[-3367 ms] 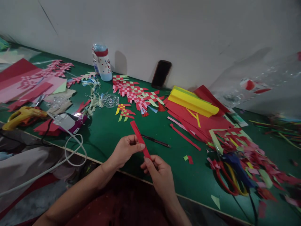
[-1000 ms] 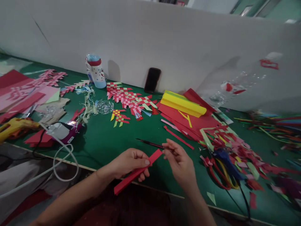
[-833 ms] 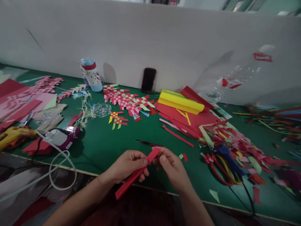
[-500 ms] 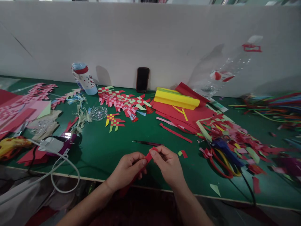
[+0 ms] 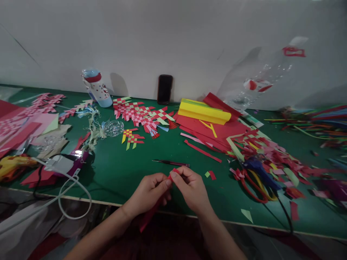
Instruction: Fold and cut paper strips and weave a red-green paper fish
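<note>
Nearest, just above the front edge of the green table (image 5: pixel 114 187), the left hand (image 5: pixel 150 191) and the right hand (image 5: pixel 193 189) almost meet, thumbs and forefingers pinching one end of a red paper strip (image 5: pixel 148 219), whose other end slants down below the left hand. Beyond, to the right, lie small paper scraps (image 5: pixel 213 176) and scissors (image 5: pixel 264 177), with a slim dark tool (image 5: pixel 172 163) just past the fingertips. Farther back come woven paper pieces (image 5: pixel 139 115), a folded yellow sheet (image 5: pixel 204 112) and a phone (image 5: pixel 165 90) leaning on the wall (image 5: pixel 189 43).
</note>
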Motion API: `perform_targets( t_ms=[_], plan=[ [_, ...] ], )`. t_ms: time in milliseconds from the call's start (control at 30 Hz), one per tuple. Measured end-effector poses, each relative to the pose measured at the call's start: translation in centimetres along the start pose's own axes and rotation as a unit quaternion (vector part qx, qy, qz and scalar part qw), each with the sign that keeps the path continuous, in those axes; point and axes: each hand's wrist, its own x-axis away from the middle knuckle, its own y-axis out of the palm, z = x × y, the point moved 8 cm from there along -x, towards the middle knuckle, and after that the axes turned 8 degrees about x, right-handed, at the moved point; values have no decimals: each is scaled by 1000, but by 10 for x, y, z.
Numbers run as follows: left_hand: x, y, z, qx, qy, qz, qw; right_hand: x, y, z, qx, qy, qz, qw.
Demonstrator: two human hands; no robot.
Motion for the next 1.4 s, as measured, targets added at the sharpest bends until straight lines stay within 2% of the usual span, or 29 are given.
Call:
perform_targets(
  t_ms=[133,333,667,833,1100,1400],
  plan=[
    [-2,1,-7,44,-23,-5,999,-1,4,3,-29,2,-20,999],
    [-3,1,-10,56,-36,-1,998,-1,8,9,-12,7,-26,1000],
    [-1,-2,-13,63,-46,-3,997,-9,-14,2,40,-6,56,998],
    [4,-2,-21,57,-70,-20,996,-15,-39,13,-21,6,125,992],
    [9,-3,-22,62,-68,-51,994,-20,-50,16,-27,6,147,989],
    [10,-8,-24,9,-80,-45,996,-21,-50,15,-25,8,136,990]
  ],
)
